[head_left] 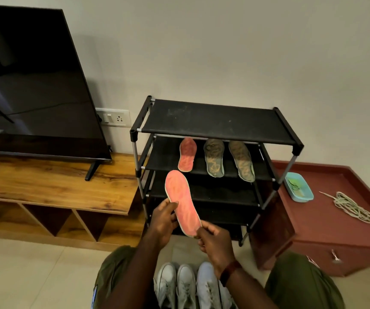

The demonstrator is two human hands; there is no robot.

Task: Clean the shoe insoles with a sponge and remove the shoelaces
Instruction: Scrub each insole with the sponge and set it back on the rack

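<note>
Facing a black shoe rack (213, 118) against a pale wall, with a television (34, 85) on a wooden counter (57, 179) to its left and a maroon cabinet (326, 221) to its right. On the rack's second shelf, a shelved pink insole (187, 155) beside two brownish insoles (214, 158). On the cabinet, a blue tray (298, 187) and, near it, loose shoelaces (353, 208). White shoes (186, 284) on the floor between the knees. Raised before the rack, the held pink insole (183, 201), side edge pinched by the left hand (163, 221), fingers curled, and lower end pinched by the right hand (215, 241).
</note>
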